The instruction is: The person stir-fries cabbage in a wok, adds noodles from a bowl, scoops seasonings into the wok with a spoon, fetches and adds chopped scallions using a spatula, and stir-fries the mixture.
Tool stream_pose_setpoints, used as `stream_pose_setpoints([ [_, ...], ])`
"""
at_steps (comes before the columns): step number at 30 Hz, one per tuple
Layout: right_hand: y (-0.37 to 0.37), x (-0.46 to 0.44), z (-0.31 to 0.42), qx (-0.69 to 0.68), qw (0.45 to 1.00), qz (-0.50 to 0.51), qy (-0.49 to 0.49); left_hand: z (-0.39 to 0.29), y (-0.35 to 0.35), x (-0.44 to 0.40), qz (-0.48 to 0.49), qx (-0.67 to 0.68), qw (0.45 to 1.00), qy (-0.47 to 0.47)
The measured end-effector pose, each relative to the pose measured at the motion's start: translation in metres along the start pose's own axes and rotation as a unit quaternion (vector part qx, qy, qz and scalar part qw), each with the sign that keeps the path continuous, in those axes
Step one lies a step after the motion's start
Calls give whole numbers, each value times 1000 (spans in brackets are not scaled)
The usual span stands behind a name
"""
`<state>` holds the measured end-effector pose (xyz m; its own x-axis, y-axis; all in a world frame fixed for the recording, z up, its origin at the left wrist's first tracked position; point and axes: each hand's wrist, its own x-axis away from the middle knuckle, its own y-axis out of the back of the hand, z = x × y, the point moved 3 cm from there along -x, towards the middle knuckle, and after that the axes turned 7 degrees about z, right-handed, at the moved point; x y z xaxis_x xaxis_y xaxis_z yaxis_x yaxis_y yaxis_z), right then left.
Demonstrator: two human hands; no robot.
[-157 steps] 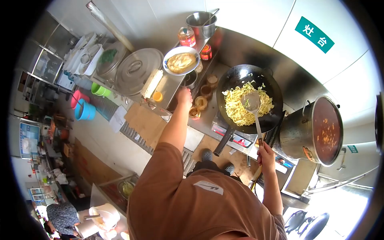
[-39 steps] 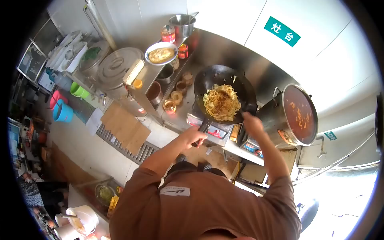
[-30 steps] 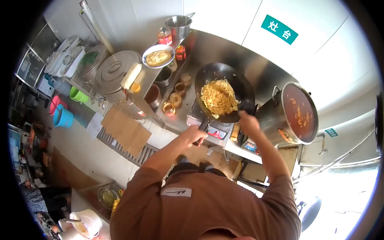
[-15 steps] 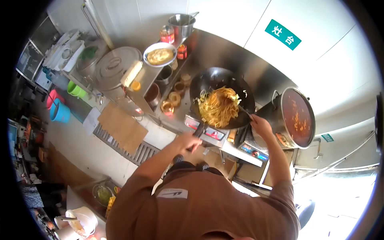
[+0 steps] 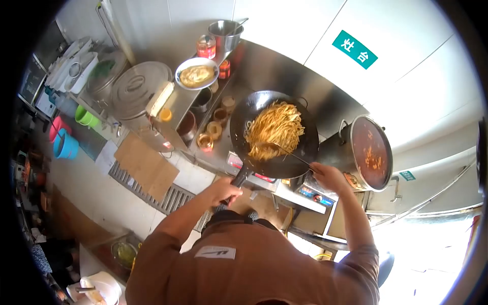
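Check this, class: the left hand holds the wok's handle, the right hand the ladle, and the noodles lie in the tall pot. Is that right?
Wrong container: the head view shows the noodles in the wok, not the pot. The left hand holds the wok's handle, the right hand the ladle.

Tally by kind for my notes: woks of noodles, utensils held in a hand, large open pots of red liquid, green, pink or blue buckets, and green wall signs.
Wok: 1
Utensil: 1
Large pot: 1
Buckets (green, pink, blue): 3
Green wall signs: 2
Total: 8
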<state>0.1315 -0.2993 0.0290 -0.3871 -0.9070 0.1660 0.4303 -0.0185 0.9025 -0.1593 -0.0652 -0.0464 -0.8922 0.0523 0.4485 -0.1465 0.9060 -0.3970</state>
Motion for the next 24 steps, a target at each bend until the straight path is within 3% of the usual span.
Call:
stream_pose_setpoints([
  [1, -16, -14, -54, -63, 997, 41, -4, 0, 1, -4, 8, 23, 1000, 8],
  [2, -20, -16, -35, -70, 996, 52, -17, 11, -9, -3, 20, 55, 998, 26],
  [4, -3, -50, 19, 91, 973, 57, -204, -7, -15, -30, -22, 36, 999, 14],
  [6, -31, -47, 43, 154, 980, 30, -126, -3, -13, -23, -27, 68, 997, 15],
  [7, -14, -21, 48, 143, 985, 36, -94, 3, -9, -7, -16, 66, 997, 43],
  [8, 4, -14, 54, 133, 989, 34, -61, 20, -1, 2, -12, 50, 999, 8],
  [10, 13, -36, 1, 85, 994, 41, -56, 7, -5, 8, -17, 47, 999, 18],
  [11, 3, -30, -14, 30, 995, 71, -65, 10, -5, -5, -14, 51, 998, 27],
  [12, 22, -43, 28, 111, 985, 54, -123, 8, -3, -24, -11, 52, 998, 30],
  [13, -6, -59, 10, 16, 980, 41, -193, -7, -9, -29, -44, 10, 999, 31],
  [15, -16, -71, 43, 199, 967, 41, -153, -2, -9, -19, -33, 27, 999, 26],
  [18, 45, -46, 54, 133, 986, 7, -101, 19, -3, 12, -26, 45, 998, 35],
  [19, 56, -48, 40, 111, 977, 44, -176, 18, 0, 4, -19, 58, 998, 26],
  [24, 100, -83, 40, 320, 906, 158, -229, 28, 14, -55, -10, 74, 997, 3],
])
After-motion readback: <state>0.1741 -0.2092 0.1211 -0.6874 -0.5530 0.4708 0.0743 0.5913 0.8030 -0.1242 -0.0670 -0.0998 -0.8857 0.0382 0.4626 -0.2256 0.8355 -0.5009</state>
